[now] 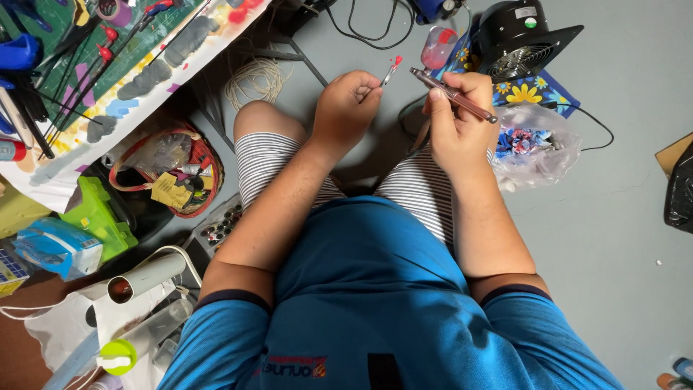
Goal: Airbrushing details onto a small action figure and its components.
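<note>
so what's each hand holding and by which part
Left hand: thin red-tipped stick, by its lower end. Right hand: slim brown metal pen-like tool, around mid-shaft.

The left hand (pixel 348 107) closes over most of a thin stick (pixel 390 72), so only its red-dabbed tip shows. The right hand (pixel 455 119) hides the middle of a brown pen-like tool (pixel 451 95), and what its tip carries is too small to tell. The clear bag (pixel 538 144) blurs its blue and red contents. The black fan (pixel 523 40) is cut by the top edge, the black bag (pixel 680 191) by the right edge.
</note>
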